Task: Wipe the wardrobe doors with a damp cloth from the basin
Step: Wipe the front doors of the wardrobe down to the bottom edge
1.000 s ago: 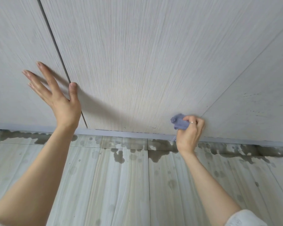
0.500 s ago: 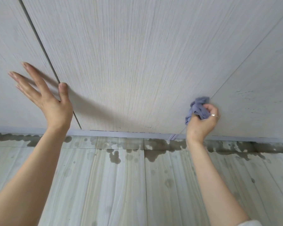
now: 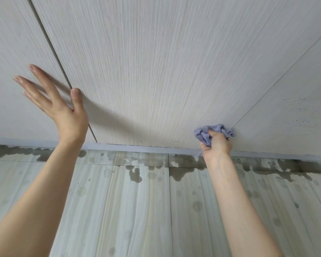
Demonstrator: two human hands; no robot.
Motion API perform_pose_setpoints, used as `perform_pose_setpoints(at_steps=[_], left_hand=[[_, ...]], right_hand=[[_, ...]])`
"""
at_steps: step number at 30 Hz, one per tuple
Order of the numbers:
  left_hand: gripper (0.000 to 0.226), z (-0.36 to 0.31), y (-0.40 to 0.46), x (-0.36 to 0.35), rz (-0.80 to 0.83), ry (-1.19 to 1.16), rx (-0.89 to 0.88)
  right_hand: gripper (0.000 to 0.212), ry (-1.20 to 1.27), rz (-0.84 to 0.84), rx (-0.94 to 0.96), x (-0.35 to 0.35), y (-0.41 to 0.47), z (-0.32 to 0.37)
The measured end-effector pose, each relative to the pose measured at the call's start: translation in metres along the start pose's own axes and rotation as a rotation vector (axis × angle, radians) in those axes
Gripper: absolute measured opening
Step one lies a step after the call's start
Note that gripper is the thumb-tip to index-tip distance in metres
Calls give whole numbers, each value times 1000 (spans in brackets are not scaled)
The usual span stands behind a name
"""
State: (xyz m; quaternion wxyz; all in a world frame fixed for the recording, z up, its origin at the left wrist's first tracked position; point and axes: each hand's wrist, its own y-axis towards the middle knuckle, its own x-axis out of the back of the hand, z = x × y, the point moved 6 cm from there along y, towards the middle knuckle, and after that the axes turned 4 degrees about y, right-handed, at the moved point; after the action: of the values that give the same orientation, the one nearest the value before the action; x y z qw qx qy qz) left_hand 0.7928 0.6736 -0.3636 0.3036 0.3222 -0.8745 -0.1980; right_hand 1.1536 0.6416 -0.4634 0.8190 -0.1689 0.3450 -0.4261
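Note:
Pale wood-grain wardrobe doors fill the upper view; the middle door (image 3: 156,71) lies between two dark vertical gaps. My right hand (image 3: 216,145) grips a crumpled lilac cloth (image 3: 204,133) and presses it against the bottom right corner of the middle door, close to the seam with the right door (image 3: 289,112). My left hand (image 3: 59,108) rests flat on the doors with straight, spread fingers, straddling the left gap. The basin is out of view.
A grey plinth strip (image 3: 146,148) runs along the foot of the doors. Below it the pale tiled floor (image 3: 128,210) carries dark wet patches (image 3: 135,176) and scattered drips. The right door shows faint dark specks.
My right hand with the cloth went up and right along the seam, then came back down to the door's bottom corner. My left hand stayed flat on the doors.

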Motion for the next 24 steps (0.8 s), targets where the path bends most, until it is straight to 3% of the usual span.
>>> perform_pose_setpoints(at_steps=[5,8,14,19,24], left_hand=[[69,0,0,1,-15,7,-23],[68,1,1,0,-17,19,-35],[69,6,-1,-4,-15,25,17],[82,1,-1,-3,5,3,19],[74,4,-1,-2,3,10,14]], right_hand=[[42,-210,-71,-230,27,18,-40],[39,-233,-19,-307,30,20,-47],[41,79,209,-229,-21,-12,-32],[43,-85,68,-189,-9,-10,-62],[35,-175,-26,-291,2,-3,-94]])
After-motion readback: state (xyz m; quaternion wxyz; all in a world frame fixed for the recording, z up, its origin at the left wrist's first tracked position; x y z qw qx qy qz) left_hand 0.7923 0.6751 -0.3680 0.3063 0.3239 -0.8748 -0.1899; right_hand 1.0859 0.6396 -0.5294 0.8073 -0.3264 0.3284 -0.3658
